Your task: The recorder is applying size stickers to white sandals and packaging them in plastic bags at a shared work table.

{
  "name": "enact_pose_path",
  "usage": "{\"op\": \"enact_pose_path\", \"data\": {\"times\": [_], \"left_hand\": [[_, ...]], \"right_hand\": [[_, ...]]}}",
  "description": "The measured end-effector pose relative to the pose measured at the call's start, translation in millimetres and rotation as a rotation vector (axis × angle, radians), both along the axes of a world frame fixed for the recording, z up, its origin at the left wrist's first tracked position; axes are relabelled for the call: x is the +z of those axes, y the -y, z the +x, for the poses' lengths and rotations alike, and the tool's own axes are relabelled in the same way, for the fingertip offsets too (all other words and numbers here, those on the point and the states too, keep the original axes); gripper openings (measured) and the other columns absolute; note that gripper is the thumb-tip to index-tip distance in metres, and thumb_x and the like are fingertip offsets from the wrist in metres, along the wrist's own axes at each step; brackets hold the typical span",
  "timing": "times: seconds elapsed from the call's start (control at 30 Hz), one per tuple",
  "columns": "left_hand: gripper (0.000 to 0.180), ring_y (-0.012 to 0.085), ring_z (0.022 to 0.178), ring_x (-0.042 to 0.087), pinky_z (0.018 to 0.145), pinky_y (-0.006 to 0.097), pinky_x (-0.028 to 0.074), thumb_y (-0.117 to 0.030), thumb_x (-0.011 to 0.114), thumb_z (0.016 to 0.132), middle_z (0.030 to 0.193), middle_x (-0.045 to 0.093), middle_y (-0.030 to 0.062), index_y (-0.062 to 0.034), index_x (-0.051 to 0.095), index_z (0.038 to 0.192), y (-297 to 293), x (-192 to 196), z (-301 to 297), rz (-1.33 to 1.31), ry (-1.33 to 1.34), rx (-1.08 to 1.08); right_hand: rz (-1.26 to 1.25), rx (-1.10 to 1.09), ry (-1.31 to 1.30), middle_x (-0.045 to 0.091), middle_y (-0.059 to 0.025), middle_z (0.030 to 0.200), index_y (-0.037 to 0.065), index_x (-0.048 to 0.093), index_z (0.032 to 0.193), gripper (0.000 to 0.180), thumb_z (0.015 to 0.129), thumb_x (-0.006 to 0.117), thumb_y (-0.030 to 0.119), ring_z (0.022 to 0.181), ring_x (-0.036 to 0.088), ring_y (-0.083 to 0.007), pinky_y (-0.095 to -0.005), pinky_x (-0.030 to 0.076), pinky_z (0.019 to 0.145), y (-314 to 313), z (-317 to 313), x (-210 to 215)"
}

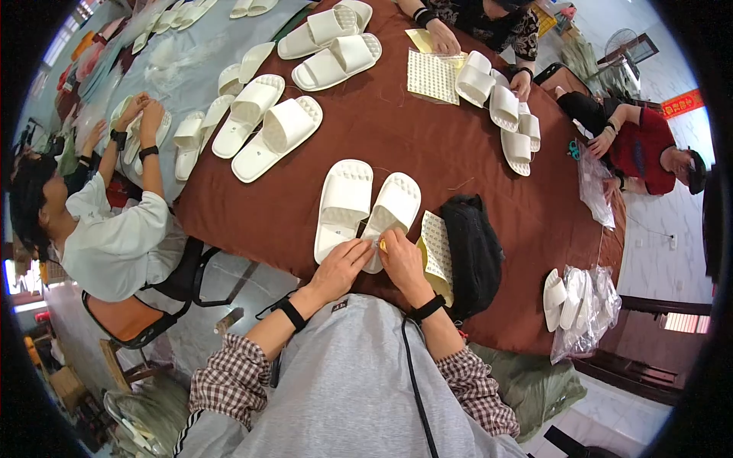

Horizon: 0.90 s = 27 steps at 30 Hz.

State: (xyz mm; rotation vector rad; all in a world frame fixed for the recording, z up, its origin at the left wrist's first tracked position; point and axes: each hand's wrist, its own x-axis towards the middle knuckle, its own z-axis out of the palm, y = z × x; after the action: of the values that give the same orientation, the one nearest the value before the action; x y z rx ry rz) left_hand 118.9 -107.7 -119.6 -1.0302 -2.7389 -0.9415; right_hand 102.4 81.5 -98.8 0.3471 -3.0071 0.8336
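A pair of white slippers lies side by side before me, the left slipper (343, 204) and the right slipper (395, 200), toes pointing away. My left hand (341, 269) lies on their heel ends, its fingers stretched out toward the right slipper. Over that slipper's heel, my right hand (403, 263) is closed with the fingertips together. Something small and yellow shows at its fingertips, too little of it visible to name. Beside my right hand is a pale yellow sheet of small stickers (437, 256), partly under a black fabric bag (472, 256).
The brown-covered table (366, 126) carries more white slippers (276, 136) at the left and slippers in clear plastic (576, 305) at the right. Across it a person's hand (443, 37) touches another sticker sheet (431, 76). Other people work at left and right.
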Motion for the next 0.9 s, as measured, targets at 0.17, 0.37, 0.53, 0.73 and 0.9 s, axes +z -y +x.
{"op": "enact_pose_path", "data": {"times": [0.17, 0.37, 0.53, 0.73, 0.9], "left_hand": [[0.047, 0.029, 0.125, 0.05, 0.105, 0.041, 0.043, -0.002, 0.058, 0.083, 0.133, 0.055, 0.012, -0.002, 0.058, 0.13, -3.5, 2.5, -0.5, -0.002, 0.008, 0.025], [0.046, 0.0291, 0.124, 0.05, 0.104, 0.041, 0.042, -0.005, 0.058, 0.085, 0.132, 0.054, 0.0122, -0.0022, 0.058, 0.131, -5.6, 1.8, -1.5, -0.047, -0.004, 0.016], [0.044, 0.0295, 0.124, 0.05, 0.104, 0.041, 0.043, -0.007, 0.057, 0.087, 0.131, 0.054, 0.0125, -0.0017, 0.058, 0.131, -5.7, -0.4, -0.5, -0.079, -0.042, 0.007], [0.045, 0.0297, 0.124, 0.05, 0.104, 0.042, 0.043, -0.006, 0.057, 0.086, 0.132, 0.053, 0.0126, -0.0017, 0.058, 0.131, -6.4, -1.5, 1.1, -0.081, -0.021, 0.015], [0.047, 0.03, 0.126, 0.05, 0.106, 0.042, 0.042, -0.005, 0.058, 0.085, 0.133, 0.053, 0.0131, -0.0022, 0.058, 0.132, -6.1, -3.4, 1.2, -0.064, -0.007, 0.009]], "right_hand": [[-0.009, -0.024, 0.043, 0.059, -0.0144, 0.089, 0.007, 0.057, 0.097, 0.018, 0.084, 0.069, 0.012, 0.078, 0.063, -0.0385, -0.0475, 0.05, 0.065, 0.9, -3.7, -0.4], [-0.137, -0.158, 0.106, 0.063, -0.0152, 0.094, 0.005, 0.058, 0.094, 0.014, 0.087, 0.067, 0.014, 0.085, 0.063, -0.0395, -0.0469, 0.049, 0.07, 0.7, -3.4, -0.8], [-0.153, -0.239, 0.072, 0.063, -0.0151, 0.094, 0.005, 0.058, 0.094, 0.016, 0.088, 0.067, 0.016, 0.084, 0.062, -0.0399, -0.0462, 0.049, 0.07, 6.3, -1.8, -6.7], [-0.224, -0.179, 0.044, 0.062, -0.0151, 0.093, 0.005, 0.057, 0.093, 0.016, 0.089, 0.066, 0.017, 0.082, 0.062, -0.0401, -0.0462, 0.049, 0.067, 1.6, 0.5, -5.6], [-0.157, -0.239, 0.013, 0.062, -0.0154, 0.093, 0.005, 0.056, 0.095, 0.015, 0.09, 0.065, 0.016, 0.082, 0.062, -0.0401, -0.0471, 0.048, 0.066, 8.3, 0.6, -7.8]]}}
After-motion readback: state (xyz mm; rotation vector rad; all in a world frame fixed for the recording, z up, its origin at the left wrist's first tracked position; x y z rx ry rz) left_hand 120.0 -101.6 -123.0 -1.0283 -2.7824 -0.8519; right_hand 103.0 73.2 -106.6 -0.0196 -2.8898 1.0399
